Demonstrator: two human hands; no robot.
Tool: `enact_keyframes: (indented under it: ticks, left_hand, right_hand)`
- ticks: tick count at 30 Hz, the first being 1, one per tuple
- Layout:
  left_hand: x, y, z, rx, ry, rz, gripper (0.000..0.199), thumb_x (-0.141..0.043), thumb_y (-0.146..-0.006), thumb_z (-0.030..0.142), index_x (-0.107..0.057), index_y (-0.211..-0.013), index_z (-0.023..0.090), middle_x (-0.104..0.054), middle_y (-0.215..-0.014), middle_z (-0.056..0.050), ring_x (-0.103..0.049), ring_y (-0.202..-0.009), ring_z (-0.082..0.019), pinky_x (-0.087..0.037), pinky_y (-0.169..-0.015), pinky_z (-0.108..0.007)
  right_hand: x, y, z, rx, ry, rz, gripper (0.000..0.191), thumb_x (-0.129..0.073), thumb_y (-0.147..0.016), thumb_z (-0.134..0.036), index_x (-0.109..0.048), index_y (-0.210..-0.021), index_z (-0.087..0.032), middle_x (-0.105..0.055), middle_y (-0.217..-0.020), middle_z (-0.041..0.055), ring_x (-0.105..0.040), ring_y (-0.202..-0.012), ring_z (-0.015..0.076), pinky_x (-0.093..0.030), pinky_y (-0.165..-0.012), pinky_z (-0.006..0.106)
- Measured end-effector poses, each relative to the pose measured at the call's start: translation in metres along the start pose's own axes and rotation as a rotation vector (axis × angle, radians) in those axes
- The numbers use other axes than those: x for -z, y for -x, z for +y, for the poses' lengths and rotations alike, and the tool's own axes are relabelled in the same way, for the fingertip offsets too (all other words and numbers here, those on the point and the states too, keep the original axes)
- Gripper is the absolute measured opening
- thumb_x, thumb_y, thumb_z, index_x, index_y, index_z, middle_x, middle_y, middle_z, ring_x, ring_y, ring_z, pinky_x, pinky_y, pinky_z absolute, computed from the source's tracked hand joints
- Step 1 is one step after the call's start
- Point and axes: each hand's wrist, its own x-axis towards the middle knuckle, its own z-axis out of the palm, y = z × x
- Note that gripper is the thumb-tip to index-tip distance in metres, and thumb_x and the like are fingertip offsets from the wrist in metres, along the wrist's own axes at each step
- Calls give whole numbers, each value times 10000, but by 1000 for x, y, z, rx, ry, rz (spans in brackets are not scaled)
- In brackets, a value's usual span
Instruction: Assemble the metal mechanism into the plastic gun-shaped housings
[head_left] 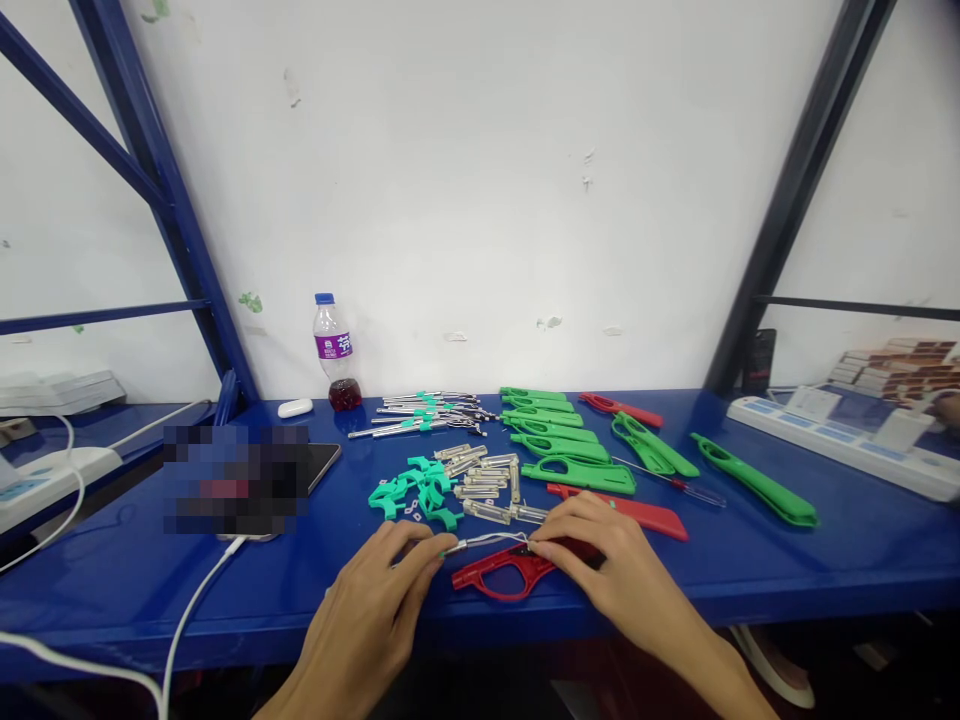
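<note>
My left hand [379,595] pinches a thin metal lighter tube [459,546] at its left end; most of the tube is hidden behind the fingers. A pale wire [495,537] runs from it to my right hand [619,555], whose thumb and fingertips are closed on the wire's far end. Directly below the wire, a red lighter shell half [504,582] with a trigger loop lies near the table's front edge, its right part covered by my right hand. Teal plastic triggers [420,485] and clear fuel tanks [487,475] lie loose just beyond my hands.
Behind them are a row of metal tubes with wires [424,412], several green shells [559,445], more red shells [649,515] and a screwdriver [697,490]. A bottle [332,350], white case [295,408] and cabled phone [322,460] stand left; a power strip [840,445] lies right.
</note>
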Motion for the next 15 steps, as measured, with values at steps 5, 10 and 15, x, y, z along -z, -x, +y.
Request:
enact_keyframes:
  ticks: [5, 10, 15]
  left_hand:
    - [-1, 3, 1, 25, 53, -30, 264, -533, -1060, 283, -634, -1298, 334, -678, -1123, -19, -696, -987, -153, -617, -803, -255]
    - [-2, 6, -2, 49, 74, -93, 281, -483, -1084, 278, -621, -1318, 351, -684, -1137, -8, -680, -992, -163, -593, -813, -292]
    - [-1, 4, -2, 52, 36, -122, 281, -474, -1086, 272, -620, -1305, 370, -692, -1104, 9, -659, -968, -191, -543, -961, -463]
  right_hand:
    - [-1, -1, -1, -42, -2, 3, 95, -684, -1060, -319, -752, -997, -298, -726, -1042, -17, -660, -1015, 237, -482, -936, 367]
    - [-2, 1, -2, -48, 36, 2, 97, -669, -1072, -333, -756, -1033, -316, -720, -1075, -30, -657, -1045, 226, -472, -959, 358]
    - [-3, 2, -1, -42, 38, 12, 92, -691, -1060, -385, -758, -1042, -324, -718, -1081, -31, -658, -1048, 227, -477, -961, 358]
